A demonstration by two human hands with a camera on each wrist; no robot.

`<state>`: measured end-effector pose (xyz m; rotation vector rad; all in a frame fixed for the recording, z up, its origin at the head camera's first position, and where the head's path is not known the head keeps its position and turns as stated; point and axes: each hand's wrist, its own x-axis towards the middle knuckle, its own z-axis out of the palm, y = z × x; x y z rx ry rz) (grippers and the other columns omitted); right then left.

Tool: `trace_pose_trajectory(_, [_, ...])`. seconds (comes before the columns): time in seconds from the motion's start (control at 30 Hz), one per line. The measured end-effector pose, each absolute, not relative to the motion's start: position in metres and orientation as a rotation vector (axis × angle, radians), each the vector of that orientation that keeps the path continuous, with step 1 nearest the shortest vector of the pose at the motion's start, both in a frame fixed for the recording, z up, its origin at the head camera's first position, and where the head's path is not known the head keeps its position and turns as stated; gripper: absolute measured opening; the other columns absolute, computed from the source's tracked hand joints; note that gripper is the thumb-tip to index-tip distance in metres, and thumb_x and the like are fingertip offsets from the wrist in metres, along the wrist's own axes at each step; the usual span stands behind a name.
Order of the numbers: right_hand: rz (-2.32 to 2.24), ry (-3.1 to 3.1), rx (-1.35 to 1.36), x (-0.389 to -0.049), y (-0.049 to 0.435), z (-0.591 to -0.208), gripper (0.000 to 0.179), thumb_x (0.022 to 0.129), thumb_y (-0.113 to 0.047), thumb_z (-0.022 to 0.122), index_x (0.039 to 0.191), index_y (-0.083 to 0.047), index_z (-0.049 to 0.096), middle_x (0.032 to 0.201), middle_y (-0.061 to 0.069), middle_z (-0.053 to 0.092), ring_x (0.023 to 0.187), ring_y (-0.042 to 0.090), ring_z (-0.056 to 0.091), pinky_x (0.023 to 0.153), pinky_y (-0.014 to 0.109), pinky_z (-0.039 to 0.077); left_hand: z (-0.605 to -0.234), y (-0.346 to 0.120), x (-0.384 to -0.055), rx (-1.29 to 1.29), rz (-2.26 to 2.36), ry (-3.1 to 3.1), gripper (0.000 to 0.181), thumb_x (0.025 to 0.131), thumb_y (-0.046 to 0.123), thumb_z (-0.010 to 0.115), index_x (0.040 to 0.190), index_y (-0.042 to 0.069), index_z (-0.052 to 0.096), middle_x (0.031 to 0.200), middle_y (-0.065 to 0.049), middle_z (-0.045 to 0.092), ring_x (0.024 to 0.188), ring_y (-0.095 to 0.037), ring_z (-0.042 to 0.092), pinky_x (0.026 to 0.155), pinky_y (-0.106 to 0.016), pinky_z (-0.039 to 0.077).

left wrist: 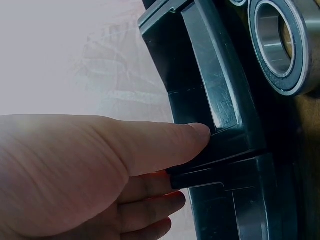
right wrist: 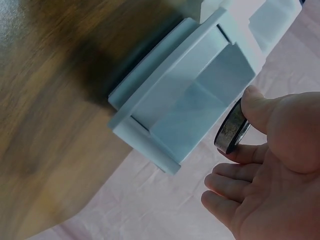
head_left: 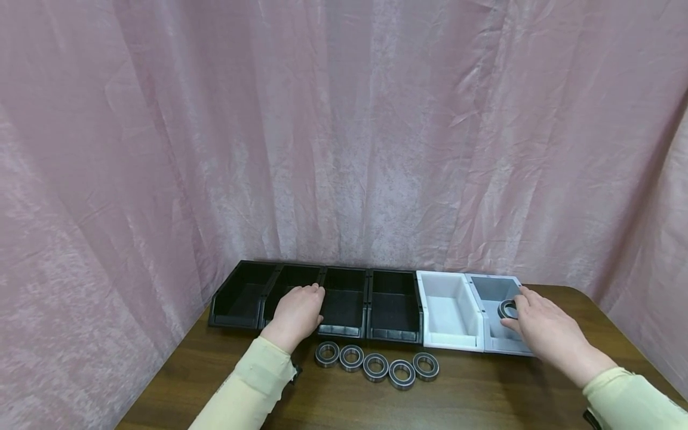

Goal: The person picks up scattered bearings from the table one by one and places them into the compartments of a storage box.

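Because the bins stand side by side along the far edge of the table [head_left: 462,394], each opening probably falls within reach. Head view: the row comprises four black bins [head_left: 338,330], one white bin [head_left: 454,344] and one grey bin [head_left: 507,345], the last nearest the far right corner. Five loose rings [head_left: 376,377] lie flat in front of the row (a flat ring is unlikely to roll). The right hand [head_left: 548,325] suspends the held ring [head_left: 502,310] over the grey bin. The left hand [head_left: 301,310] is at the second and third black bins.

Left wrist view: the thumb [left wrist: 165,142] extends straight by a black bin's edge; the other fingers, slightly bent, lie beyond it. No ring is held; firm contact cannot be confirmed, although the bin may serve as a rest.

Right wrist view: thumb and index finger pinch the held ring across its outer edge, presumably to control tilt. The remaining fingers, slightly apart, are clear of it.
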<state>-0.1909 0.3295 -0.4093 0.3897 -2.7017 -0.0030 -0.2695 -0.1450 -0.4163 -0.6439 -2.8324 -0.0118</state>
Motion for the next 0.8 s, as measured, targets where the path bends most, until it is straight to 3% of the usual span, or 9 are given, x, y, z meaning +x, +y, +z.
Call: trace_pose_trajectory(0.8, [0.002, -2.851, 0.294, -0.210, 0.337, -0.417, 0.049, 0.099, -0.025, 0.083, 0.109, 0.018, 0.061, 0.134, 0.049, 0.057, 0.124, 0.063, 0.061, 0.105, 0.069, 0.053, -0.419, -0.145, -0.270, -0.634, -0.036, -2.848, 0.059, 0.090, 0.016, 0.094, 0.139, -0.005, 0.071, 0.144, -0.022, 0.070, 0.131, -0.037, 0.070, 0.117, -0.049, 0.052])
